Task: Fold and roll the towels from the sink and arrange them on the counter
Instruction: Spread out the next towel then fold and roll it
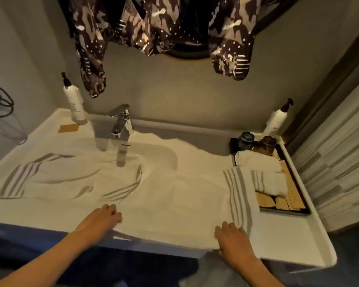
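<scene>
A white towel with grey stripes (180,199) lies spread flat across the sink and counter, its striped end at the right. My left hand (104,216) grips the towel's near left corner at the counter's front edge. My right hand (234,239) holds the near edge close to the stripes. A second striped towel (71,177) lies crumpled at the left, under the faucet. Two rolled towels (263,172) rest on the tray at the right.
A chrome faucet (121,121) stands behind the sink. White pump bottles stand at the back left (75,102) and back right (277,119). The black tray (298,195) also holds two jars and wooden items. Patterned fabric (158,27) hangs above.
</scene>
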Demonstrator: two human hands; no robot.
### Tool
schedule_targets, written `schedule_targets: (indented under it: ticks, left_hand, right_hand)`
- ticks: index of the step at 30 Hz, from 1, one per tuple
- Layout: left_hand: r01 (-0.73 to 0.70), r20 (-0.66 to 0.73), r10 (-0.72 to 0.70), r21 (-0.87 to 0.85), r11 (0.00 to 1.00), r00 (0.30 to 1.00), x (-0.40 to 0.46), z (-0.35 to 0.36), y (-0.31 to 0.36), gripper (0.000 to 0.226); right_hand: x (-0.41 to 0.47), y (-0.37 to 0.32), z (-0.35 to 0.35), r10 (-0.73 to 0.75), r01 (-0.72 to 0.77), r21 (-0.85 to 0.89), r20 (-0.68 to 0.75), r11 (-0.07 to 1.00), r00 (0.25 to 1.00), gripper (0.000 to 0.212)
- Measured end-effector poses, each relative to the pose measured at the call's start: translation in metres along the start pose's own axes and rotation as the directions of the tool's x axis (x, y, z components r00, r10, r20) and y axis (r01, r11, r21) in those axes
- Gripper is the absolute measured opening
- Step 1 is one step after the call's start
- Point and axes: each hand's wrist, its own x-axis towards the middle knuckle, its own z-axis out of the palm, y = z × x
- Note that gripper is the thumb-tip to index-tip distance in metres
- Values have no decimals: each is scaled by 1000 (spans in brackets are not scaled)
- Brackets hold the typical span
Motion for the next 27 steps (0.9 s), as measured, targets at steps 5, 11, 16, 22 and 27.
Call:
schedule_targets:
  ticks: [5,11,16,22,27]
  left_hand:
    - [-69,-95,57,-131,989,994,25,-37,37,37]
    - [-203,-44,201,-371,906,979,70,-67,144,43]
    - [-356,47,388,-311,881,920,74,-53,203,70]
    - [-383,94,424,-291,877,901,68,-32,206,56]
    - [-371,107,416,-295,881,903,66,-35,210,51]
  right_hand:
    - [5,28,-25,-15,-21,422,81,906,997,67]
    - [30,89,-21,664,-345,802,-84,487,743,36]
    - [53,92,-32,662,-338,858,-3,387,750,34]
    - [63,101,-32,747,-516,764,69,387,661,49]
    - [66,110,-47,591,-288,924,89,252,802,38]
